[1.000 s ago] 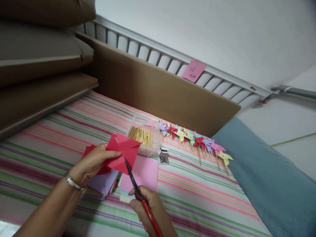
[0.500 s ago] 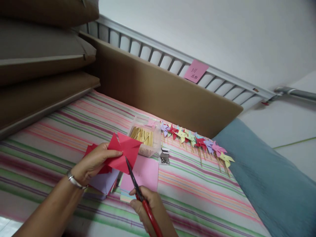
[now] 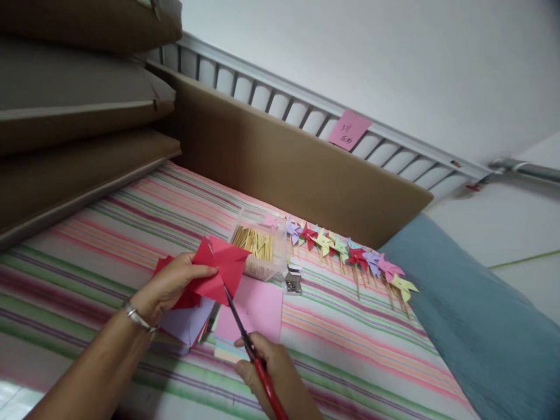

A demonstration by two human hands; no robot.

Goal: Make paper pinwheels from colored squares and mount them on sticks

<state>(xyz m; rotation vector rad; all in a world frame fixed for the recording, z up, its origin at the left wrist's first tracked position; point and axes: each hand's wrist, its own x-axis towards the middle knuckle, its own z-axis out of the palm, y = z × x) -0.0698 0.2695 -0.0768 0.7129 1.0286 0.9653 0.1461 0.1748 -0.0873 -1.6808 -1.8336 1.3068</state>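
A square of red paper (image 3: 227,262), slit from its corners toward the middle, is pinched in my left hand (image 3: 175,280), thumb on top. My right hand (image 3: 273,367) grips red-handled scissors (image 3: 245,335), their dark blade tips at the paper's lower edge. Below the held sheet lie a pile of red and lilac paper (image 3: 186,324) and a stack of pink and other pastel sheets (image 3: 258,303). Behind it stands a clear plastic box (image 3: 280,256) of wooden sticks (image 3: 254,240), with a small clear case (image 3: 292,283) of metal bits beside it.
Finished paper pinwheels (image 3: 324,242) on sticks lie in a row toward the back right. A brown board (image 3: 289,151) leans against the radiator (image 3: 258,96), and large wrapped bundles (image 3: 79,163) are stacked at left. Striped cloth (image 3: 376,350) covers the surface.
The scissors' tips have moved slightly down and away from the paper's middle, toward its lower edge. My left hand keeps its pinch on the paper. The whole view has shifted a little.
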